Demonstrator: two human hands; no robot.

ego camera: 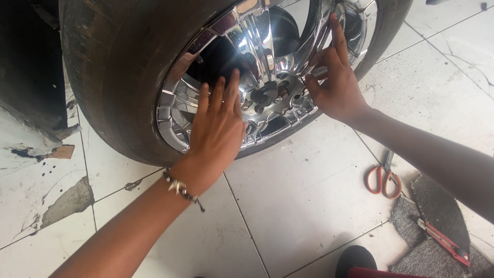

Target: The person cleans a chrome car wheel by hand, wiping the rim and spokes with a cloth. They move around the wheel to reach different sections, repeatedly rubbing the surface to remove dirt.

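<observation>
A chrome wheel [267,67] in a worn tyre [118,77] stands on the tiled floor [303,190], filling the top of the view, with its face turned toward the person. Both hands are laid on the wheel's lower half, one on each side of the hub [267,95].

The left hand [216,134] lies flat, palm down, fingers spread and pointing up over the spokes at the lower left of the rim; its fingertips reach just beside the hub. It grips nothing. A beaded bracelet [180,188] sits on its wrist.

The right hand [334,82] rests on the right side of the wheel, open as well, the forefinger stretched up along a spoke toward the rim's top right and the other fingers curled loosely against the chrome near the hub. It pinches nothing that can be seen.

On the floor toward the right edge lie orange-handled scissors [383,177], well apart from the wheel. Nearer the bottom right corner a red utility knife [442,242] lies on a grey mat [442,206]. The tiles at the left edge are cracked and chipped.
</observation>
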